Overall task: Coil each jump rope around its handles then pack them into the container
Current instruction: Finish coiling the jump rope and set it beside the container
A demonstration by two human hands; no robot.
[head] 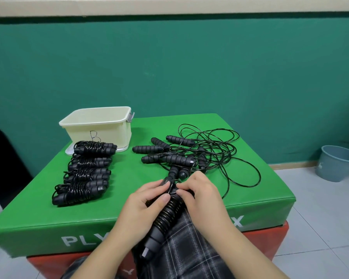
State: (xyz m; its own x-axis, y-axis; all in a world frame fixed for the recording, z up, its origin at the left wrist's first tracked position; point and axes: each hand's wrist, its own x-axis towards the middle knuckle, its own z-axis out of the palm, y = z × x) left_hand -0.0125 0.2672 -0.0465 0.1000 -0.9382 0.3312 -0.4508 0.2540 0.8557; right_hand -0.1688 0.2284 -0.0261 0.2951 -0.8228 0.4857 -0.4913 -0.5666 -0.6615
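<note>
I see both hands, left (144, 200) and right (197, 193), grasping a coiled rope (165, 216) well in front of the container (101, 127).

Likely a gym or sports training room: stacked padded plyo boxes, a green one (189, 214) on a red one (270, 238), pale floor tiles (320, 228), teal wall (169, 67), grey bin (336, 164).
</note>
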